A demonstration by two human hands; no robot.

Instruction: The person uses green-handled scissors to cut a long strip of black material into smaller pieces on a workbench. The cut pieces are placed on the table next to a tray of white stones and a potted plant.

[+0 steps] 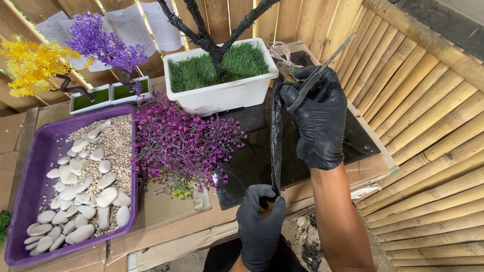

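Both my hands wear black gloves. My right hand (320,118) grips a pair of scissors (322,68) whose blades point up and to the right. A long strip of black plastic (276,136) hangs taut between my hands. My left hand (259,221) pinches the strip's lower end near the table's front edge. The strip's upper end is up by my right hand and the scissors. Behind the strip lies a black plastic sheet (252,151) spread on the table.
A white planter (222,93) with fake grass and a black wrapped tree trunk stands at the back. Purple fake foliage (184,143) lies mid-table. A purple tray (35,166) of gravel and white pebbles sits left. Small purple and yellow trees stand back left. A bamboo wall runs on the right.
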